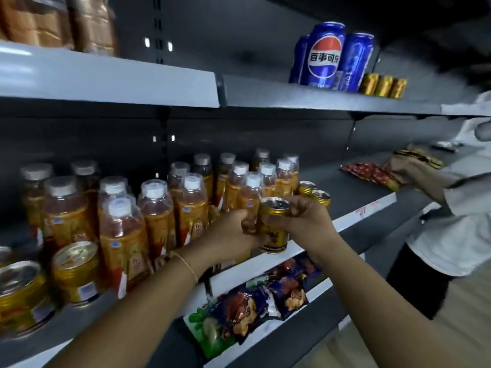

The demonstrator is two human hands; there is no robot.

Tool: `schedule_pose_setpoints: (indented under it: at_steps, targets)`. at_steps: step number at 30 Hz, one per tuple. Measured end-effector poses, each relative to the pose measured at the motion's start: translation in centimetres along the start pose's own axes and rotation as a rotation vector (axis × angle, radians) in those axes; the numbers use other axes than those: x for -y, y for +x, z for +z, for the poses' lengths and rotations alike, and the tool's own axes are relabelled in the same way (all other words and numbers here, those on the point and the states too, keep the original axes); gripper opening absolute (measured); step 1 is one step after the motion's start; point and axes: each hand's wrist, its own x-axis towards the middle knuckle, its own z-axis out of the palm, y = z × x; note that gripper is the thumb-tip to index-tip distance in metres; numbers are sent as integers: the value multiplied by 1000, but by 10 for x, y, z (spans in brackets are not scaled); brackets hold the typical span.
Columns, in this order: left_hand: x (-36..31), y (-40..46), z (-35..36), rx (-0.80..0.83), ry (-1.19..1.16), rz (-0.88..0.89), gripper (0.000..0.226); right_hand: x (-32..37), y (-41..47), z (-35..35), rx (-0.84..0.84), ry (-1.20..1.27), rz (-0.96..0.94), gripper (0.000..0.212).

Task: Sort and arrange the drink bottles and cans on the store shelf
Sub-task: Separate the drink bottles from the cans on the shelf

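Observation:
A small gold can [273, 227] is held upright at the front edge of the middle shelf [353, 192]. My right hand [300, 219] grips it from the right, fingers curled over its rim. My left hand [233, 229] is curled against its left side and holds something small and dark that I cannot make out. Behind stand several orange tea bottles [156, 208] with white caps. Two more small gold cans [314, 193] sit just right of the bottles. Blue Pepsi cans [324, 54] and three gold cans [384, 86] stand on the upper shelf.
Large gold tins [75, 269] sit at the left end of the middle shelf. Snack bags [255, 296] fill the lower shelf. Another person in a white shirt [457, 221] reaches onto the shelf at right among red packets [369, 171]. Brown packages [55, 19] stand top left.

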Motion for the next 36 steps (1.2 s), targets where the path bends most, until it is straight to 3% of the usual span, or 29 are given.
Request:
schedule_pose_setpoints:
  at_steps: [3, 6, 9, 13, 21, 27, 31, 36]
  targets:
    - [5, 23, 15, 28, -8, -2, 20, -13, 20, -14, -46, -12, 3, 36]
    - [11, 37, 32, 41, -17, -17, 41, -31, 39, -21, -80, -71, 10, 33]
    - [18, 50, 50, 60, -1, -20, 37, -50, 59, -25, -86, -203, 23, 38]
    - [16, 64, 67, 38, 75, -69, 46, -70, 80, -30, -77, -311, -13, 28]
    - [17, 80, 90, -12, 232, -229, 31, -92, 101, -38, 7, -521, -111, 26]
    - [16, 77, 100, -118, 206, -288, 32, -105, 108, -40, 89, -592, -114, 47]
    - [18, 74, 104, -194, 162, -300, 37, -107, 109, -43, 107, -637, -147, 49]
    - [9, 79, 103, -253, 149, -310, 48, -94, 111, -48, 78, -697, -356, 54]
